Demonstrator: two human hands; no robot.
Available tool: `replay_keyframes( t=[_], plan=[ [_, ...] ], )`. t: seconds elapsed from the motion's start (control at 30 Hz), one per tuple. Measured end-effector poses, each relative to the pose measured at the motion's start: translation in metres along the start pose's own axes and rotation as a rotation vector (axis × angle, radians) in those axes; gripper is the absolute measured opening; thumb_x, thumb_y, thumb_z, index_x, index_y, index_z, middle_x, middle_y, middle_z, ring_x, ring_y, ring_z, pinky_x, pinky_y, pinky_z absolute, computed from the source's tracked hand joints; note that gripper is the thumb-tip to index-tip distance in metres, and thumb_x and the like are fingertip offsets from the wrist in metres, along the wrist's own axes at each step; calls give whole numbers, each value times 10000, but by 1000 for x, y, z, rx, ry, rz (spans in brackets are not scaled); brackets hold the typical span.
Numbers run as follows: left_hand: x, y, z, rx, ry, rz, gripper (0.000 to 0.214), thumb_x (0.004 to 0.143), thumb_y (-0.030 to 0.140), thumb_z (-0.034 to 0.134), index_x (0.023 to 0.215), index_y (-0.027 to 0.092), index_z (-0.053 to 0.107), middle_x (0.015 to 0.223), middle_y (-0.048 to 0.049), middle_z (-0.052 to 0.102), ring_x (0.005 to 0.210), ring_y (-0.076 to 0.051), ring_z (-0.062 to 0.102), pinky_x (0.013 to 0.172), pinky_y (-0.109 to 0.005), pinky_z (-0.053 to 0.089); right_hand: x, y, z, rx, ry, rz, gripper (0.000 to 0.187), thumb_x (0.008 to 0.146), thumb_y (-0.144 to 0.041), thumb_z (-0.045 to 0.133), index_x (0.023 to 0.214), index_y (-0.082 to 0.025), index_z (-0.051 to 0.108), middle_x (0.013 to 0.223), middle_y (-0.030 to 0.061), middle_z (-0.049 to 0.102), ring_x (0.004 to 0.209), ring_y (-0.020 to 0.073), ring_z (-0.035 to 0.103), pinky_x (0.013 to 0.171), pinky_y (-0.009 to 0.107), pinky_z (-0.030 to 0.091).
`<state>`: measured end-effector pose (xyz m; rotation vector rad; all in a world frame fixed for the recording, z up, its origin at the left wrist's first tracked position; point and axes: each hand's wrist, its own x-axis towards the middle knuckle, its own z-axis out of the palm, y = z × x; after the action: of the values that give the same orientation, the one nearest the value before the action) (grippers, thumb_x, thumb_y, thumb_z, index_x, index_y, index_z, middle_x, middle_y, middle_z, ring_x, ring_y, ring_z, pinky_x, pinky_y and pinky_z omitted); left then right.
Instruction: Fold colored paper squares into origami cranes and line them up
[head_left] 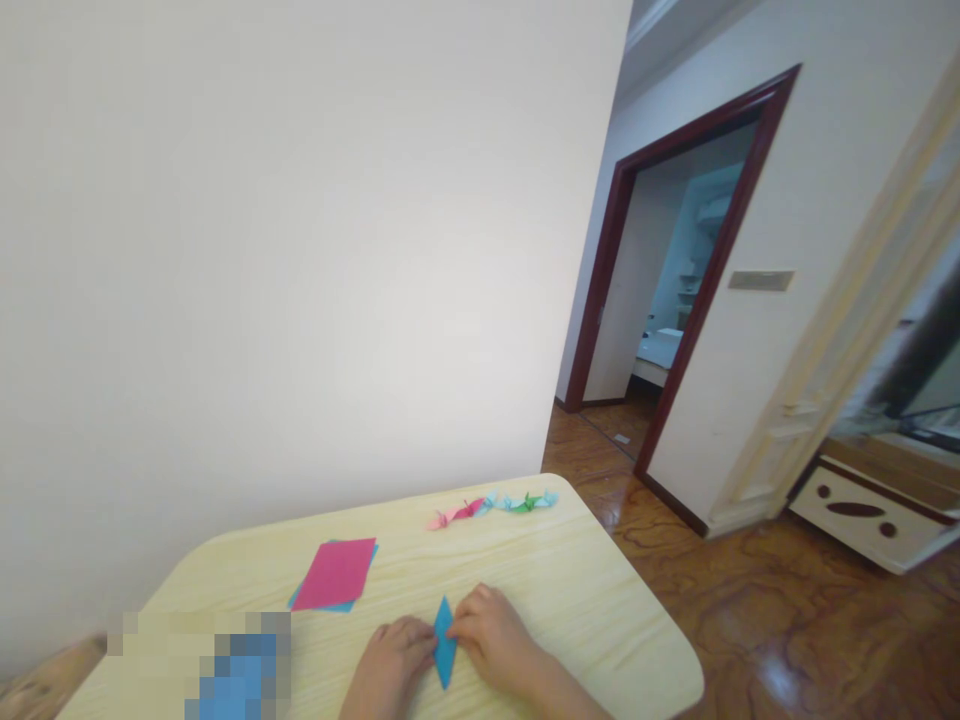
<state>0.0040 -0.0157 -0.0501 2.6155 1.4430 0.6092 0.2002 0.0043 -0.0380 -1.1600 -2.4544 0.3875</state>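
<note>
No legible text anywhere in view — no label, brand, number or sign readable. Small tan wall plaque (761, 281) right of dark red door frame (716, 270): markings, if any, too blurred to tell. Pixelated patch (202, 665) at lower left, unreadable. Pink origami paper (335, 574) — no visible printing.

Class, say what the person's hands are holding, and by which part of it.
The left hand and right hand hold a folded blue paper at its middle, from either side.
</note>
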Motion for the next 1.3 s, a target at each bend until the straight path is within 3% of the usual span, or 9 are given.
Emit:
replay_keyframes(
  t=[0.2,0.47,0.7,1.03,1.17,1.3],
  plan=[
    [3,4,-4,-33,-23,-17,182,772,256,622,925,338,676,895,45,722,842,-174,651,732,-285,496,0,6,-4,-5,-30,-22,113,796,-326,621,898,-320,669,908,-45,677,904,163,515,828,288,306],
    [4,4,-2,-123,26,-79,122,779,263,596,855,275,691,843,-7,694,801,-170,631,725,-256,484,2,3,7,21,103,131,55,811,-185,590,799,-214,635,856,-11,632,887,150,504,802,245,338],
    [11,11,11,-37,138,-271,201,814,287,523,711,219,681,801,-43,658,795,-191,607,722,-295,463,-2,-6,13,23,225,241,71,793,-141,559,763,-198,588,874,14,587,890,184,487,813,293,338],
    [18,20,20,62,158,-351,217,799,215,447,721,176,645,821,-77,651,824,-228,600,725,-335,439,4,-14,24,-10,347,348,86,732,-116,545,753,-199,546,836,31,566,864,221,489,813,349,333],
    [17,17,26,73,160,-337,186,778,207,466,835,200,643,869,-54,672,863,-208,608,749,-316,443,5,-16,23,30,349,368,113,716,-107,542,767,-207,536,841,32,565,868,227,490,810,350,334],
    [19,8,29,50,73,-213,400,775,128,449,1124,277,575,1228,-17,591,1149,-195,503,892,-348,418,4,-13,24,71,344,366,118,712,-113,553,761,-216,525,844,34,563,867,231,489,807,349,333]
  ],
)
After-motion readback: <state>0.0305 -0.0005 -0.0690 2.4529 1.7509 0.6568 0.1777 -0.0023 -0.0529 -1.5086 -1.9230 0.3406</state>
